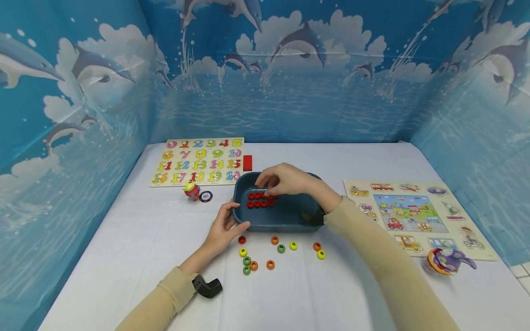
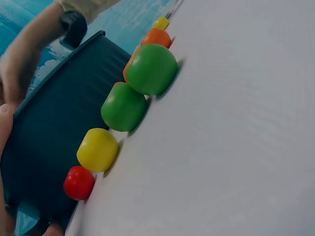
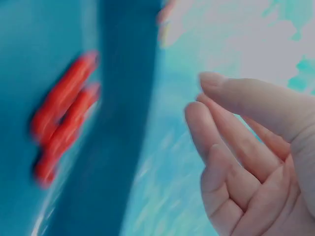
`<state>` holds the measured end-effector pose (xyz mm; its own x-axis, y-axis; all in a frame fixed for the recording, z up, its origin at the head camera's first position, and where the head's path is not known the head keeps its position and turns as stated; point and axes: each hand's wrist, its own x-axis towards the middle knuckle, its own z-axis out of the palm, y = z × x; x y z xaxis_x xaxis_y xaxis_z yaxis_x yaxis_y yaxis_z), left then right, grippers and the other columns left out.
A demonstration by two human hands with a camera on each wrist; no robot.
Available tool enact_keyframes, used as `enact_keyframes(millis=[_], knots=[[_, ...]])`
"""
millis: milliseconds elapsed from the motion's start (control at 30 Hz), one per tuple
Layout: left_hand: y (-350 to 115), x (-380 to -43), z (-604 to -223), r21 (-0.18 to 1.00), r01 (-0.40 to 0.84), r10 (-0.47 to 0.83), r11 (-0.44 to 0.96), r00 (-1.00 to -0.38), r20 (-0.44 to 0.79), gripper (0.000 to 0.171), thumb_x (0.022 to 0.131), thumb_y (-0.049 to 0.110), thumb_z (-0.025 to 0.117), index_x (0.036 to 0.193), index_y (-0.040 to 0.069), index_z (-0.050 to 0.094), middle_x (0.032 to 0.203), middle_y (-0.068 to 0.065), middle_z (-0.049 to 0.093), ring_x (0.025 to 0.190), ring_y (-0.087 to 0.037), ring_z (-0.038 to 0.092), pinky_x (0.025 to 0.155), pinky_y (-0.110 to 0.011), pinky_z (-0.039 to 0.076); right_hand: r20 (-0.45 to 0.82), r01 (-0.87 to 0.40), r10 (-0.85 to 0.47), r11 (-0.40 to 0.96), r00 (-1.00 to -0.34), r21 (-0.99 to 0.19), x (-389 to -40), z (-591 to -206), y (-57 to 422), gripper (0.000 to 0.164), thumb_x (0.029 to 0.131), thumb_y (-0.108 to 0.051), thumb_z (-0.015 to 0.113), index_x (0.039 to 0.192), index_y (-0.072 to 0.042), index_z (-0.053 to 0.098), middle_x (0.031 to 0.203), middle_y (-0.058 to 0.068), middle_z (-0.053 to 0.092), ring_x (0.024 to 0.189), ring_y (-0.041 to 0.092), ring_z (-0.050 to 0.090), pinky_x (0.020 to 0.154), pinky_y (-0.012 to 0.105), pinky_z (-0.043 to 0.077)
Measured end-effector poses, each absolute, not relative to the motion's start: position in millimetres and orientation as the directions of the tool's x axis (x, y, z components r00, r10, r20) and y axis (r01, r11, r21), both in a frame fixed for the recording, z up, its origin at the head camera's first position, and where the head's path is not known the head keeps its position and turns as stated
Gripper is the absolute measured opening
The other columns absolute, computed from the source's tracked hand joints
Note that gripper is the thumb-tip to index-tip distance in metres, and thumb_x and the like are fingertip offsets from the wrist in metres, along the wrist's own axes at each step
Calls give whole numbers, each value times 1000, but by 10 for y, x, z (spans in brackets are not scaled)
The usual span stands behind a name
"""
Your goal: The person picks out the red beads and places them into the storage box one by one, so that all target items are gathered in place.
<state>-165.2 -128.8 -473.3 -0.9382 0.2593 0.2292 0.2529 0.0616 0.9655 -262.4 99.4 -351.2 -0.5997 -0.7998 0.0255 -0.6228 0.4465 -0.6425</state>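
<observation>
A dark blue plastic basin sits mid-table. My left hand grips its front left corner, thumb on the front wall and fingers at the left rim. Over the basin's left part hovers my right hand, its fingers loosely bent; no object shows between thumb and fingertips in the right wrist view. Inside, red beads stand in two rows, blurred in the right wrist view. Before the basin lie loose beads: a red bead, yellow beads, green beads and orange beads.
At the back left lie a number puzzle board, a red block, a small red-and-yellow toy and a round chip. To the right are a vehicle puzzle board and a purple toy. Dolphin-print curtains surround the table.
</observation>
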Motion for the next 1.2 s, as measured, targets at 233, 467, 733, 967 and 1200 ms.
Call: enact_keyframes(millis=[233,467,733,967,1200], knots=[[-1266,-1592,-4532,976,217,244,13,-947,207,52,82,10,65,124,2,36,146,-8,17,129,-21,25,100,-34,32,194,-636,-803,271,-564,-723,-2040,-3388,877,27,81,-21,67,107,-16,61,100,-4,62,71,6,58,57,25,50],[-1283,-1575,-4429,974,227,237,-6,-946,222,51,79,-2,63,123,-4,37,144,-17,20,128,-29,27,99,-41,31,210,-596,-794,223,-570,-772,-1633,-3702,756,21,80,-20,68,100,-14,63,91,-4,64,66,3,57,54,23,50],[-1352,-1617,-4470,985,174,236,-9,-957,171,50,82,9,64,126,0,41,143,-11,26,127,-21,30,100,-32,31,163,-621,-794,311,-586,-719,-1469,-4123,634,22,83,-18,64,104,-16,62,91,-5,64,64,-2,53,56,15,47],[-1403,-1688,-4629,986,161,243,-47,-955,168,50,81,10,66,126,8,45,141,-6,31,126,-19,33,103,-32,28,215,-703,-780,361,-588,-613,-1481,-4288,543,27,86,-15,59,113,-13,58,99,-4,62,70,0,50,61,12,44],[-1401,-1699,-4651,989,137,233,-58,-961,147,53,79,13,68,126,9,46,140,-4,32,125,-21,33,102,-31,29,183,-735,-771,465,-611,-493,-1479,-4368,477,27,88,-16,56,115,-13,58,109,-5,59,86,1,52,76,14,44]])
